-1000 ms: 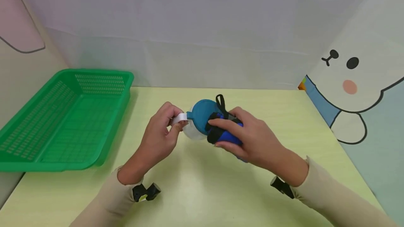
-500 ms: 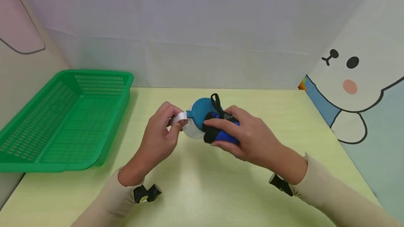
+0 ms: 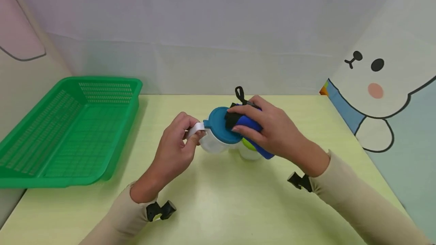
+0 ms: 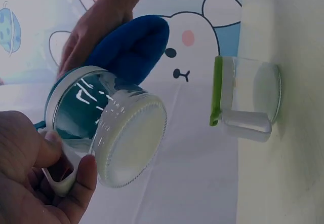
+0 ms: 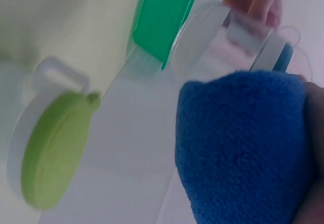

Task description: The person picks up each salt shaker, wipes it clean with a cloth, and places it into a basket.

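Observation:
My left hand (image 3: 174,144) pinches the white handle (image 3: 195,128) of a clear jar (image 4: 136,138) with a teal-blue lid (image 3: 218,124). The jar is tilted and raised off the table. In my right hand (image 3: 281,127) is a bunched blue fleecy cloth (image 5: 243,143) with black parts and a black loop (image 3: 240,93). It overlaps the right side of the lid in the head view. Below the cloth, a second clear jar (image 4: 255,89) with a green lid (image 5: 55,148) and white handle stands upright on the table. The cloth and right hand partly hide it in the head view.
A green plastic basket (image 3: 127,139) with slotted sides stands on the left of the pale table (image 3: 218,207). White sheeting (image 3: 204,48) rises behind the table, and a cartoon-printed panel (image 3: 402,131) borders the right side.
My right hand and the cloth have moved up and slightly right across the lid. The held jar has tilted, showing more of its clear side, and the green-lidded jar has come into sight.

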The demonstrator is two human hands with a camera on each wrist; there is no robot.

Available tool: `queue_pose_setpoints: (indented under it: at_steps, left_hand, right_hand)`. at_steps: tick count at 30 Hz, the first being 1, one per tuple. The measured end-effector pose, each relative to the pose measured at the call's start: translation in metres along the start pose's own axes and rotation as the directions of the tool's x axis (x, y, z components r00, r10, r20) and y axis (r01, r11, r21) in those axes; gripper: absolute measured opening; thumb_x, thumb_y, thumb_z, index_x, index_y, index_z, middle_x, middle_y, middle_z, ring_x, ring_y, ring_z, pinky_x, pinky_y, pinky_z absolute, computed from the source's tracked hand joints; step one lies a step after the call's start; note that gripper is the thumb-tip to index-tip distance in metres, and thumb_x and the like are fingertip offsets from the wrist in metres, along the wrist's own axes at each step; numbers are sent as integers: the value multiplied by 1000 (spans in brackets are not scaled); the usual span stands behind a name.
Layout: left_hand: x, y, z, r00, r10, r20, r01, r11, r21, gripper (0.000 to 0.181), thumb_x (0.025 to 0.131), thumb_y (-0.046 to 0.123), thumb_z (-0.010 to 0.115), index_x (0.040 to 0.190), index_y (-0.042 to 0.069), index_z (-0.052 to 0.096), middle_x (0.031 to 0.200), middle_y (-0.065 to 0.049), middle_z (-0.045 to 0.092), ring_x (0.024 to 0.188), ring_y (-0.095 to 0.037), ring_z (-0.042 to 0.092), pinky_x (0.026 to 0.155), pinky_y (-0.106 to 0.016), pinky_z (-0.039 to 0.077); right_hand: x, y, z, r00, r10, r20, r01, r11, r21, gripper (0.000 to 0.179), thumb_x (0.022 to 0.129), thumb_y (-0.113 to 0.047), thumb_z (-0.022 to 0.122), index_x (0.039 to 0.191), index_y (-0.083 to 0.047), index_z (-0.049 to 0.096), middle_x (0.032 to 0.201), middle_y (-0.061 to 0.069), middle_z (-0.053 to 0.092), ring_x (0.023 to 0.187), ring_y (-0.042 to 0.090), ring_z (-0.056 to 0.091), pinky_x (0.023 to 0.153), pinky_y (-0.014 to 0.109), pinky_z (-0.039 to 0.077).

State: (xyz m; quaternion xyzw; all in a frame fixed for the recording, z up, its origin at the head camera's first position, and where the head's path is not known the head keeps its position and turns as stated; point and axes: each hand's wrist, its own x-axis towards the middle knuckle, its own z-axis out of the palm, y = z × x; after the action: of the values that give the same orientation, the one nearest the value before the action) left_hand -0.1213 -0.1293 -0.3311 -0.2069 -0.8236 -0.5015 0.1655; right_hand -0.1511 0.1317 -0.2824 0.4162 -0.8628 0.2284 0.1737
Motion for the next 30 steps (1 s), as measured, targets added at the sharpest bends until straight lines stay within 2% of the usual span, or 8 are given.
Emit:
queue_pose_setpoints:
  at_steps: [6,10,13,16,18,24,27,30]
  left_hand:
    - [-2,0,0,1000,-5,-21,5,1000,-7,16,93,-10,69,99,3,61,94,-3,52,88,-15,62,72,-34,61]
    - [-2,-1,5,999,16,33,-15,1000,-20,16,94,-7,71,101,3,61,96,-3,52,85,-15,63,69,-32,59]
    - [-2,-4,10,998,18,55,-15,999,-50,14,96,-6,68,102,3,60,96,-3,52,85,-15,62,69,-30,59]
    - [-1,-7,10,1000,4,14,-2,996,-84,15,95,-12,65,99,2,60,95,-3,52,85,-15,63,72,-29,60]
    - [-1,-9,8,1000,5,-12,-7,995,-100,17,94,-15,64,98,1,60,95,-4,53,85,-16,63,74,-30,61]
    - [1,-10,10,999,33,40,-28,990,-140,16,94,-12,67,100,1,59,96,-5,53,82,-17,64,73,-31,60]
    - [1,-10,12,998,39,45,-32,988,-150,15,95,-11,66,100,2,59,96,-5,53,82,-16,65,72,-30,60]
    - [1,-12,7,999,36,7,-35,989,-142,16,95,-14,64,98,1,60,95,-5,53,82,-17,65,72,-29,59]
  right_hand:
    - [-3,3,-2,1000,-12,28,11,1000,18,42,95,-35,76,133,-19,68,106,8,56,82,19,56,67,37,55]
    - [10,8,-2,999,32,13,-32,999,-27,43,92,-30,80,132,-20,68,108,8,57,88,22,59,72,40,58]
    - [13,2,2,999,-42,-2,42,998,-39,43,96,-41,74,133,-20,67,109,10,57,88,23,60,72,40,59]
    - [3,-4,3,990,-138,-2,138,990,-33,45,101,-53,61,133,-21,67,109,13,58,87,24,60,68,39,59]
    - [-4,-2,1,988,-155,-2,155,987,-32,49,102,-57,52,132,-21,67,109,13,58,87,23,59,67,39,58]
    - [10,11,-7,997,-76,-23,75,996,-51,41,96,-44,72,131,-21,69,107,10,56,85,22,57,69,39,56]
    - [17,1,-5,990,-140,-12,139,988,-62,42,96,-44,72,131,-22,68,112,13,58,92,25,60,73,42,60]
    - [9,-6,-4,976,-218,14,219,975,-48,45,101,-54,59,132,-22,67,114,15,59,95,28,62,72,43,61]
